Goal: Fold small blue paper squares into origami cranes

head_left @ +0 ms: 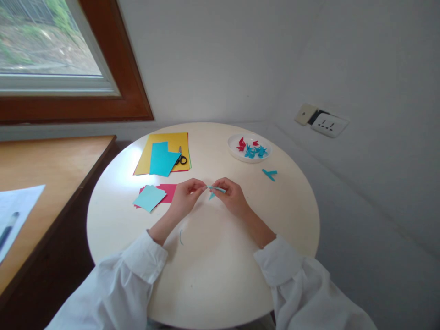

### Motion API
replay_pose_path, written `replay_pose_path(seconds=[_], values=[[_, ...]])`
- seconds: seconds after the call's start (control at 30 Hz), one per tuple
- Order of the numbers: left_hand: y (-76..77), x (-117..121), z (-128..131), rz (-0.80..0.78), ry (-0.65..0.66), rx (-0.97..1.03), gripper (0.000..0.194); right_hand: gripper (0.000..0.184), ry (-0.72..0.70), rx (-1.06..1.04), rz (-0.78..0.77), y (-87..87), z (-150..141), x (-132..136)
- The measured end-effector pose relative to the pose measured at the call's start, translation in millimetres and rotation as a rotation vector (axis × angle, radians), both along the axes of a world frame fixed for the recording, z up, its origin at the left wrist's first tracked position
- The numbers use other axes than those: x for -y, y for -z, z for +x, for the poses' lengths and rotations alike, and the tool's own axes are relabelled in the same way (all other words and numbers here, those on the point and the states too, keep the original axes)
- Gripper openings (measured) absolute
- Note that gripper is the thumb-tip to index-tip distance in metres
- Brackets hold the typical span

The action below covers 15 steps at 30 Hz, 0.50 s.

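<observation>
Over the middle of the round table (213, 275), both my hands meet at a small folded piece of light blue paper (217, 189). My left hand (187, 195) pinches its left tip between thumb and forefinger. Wrapped around the paper's right part, my right hand (232, 196) grips it with thumb and fingers, and one pointed end hangs below. Left of my left hand lies a stack of light blue square paper sheets (150, 198), with pink-red paper (168, 193) partly under it.
At the back left, scissors (182, 159) and blue paper (160, 158) lie on yellow sheets (144, 156). A white plate (233, 153) holds red and blue folded pieces. Blue strips (270, 174) lie in front of it. A wooden desk (51, 156) stands at left; walls bound the back and right.
</observation>
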<state>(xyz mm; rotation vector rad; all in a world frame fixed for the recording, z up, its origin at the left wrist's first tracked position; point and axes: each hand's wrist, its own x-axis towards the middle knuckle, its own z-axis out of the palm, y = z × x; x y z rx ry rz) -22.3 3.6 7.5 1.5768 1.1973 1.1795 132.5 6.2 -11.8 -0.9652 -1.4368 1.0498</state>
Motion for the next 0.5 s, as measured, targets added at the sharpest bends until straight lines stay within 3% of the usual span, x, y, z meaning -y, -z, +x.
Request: replay_pose_path(seconds=[0.27,0.5], values=[[-8.6,3,-1,-0.066,0.015,0.04,0.018,0.007,0.017,0.03,0.049,-1.1,4,1],[-11.1,4,-1,-0.066,0.025,0.026,0.018,0.009,0.093,0.214,0.179,-6.2,3,8]])
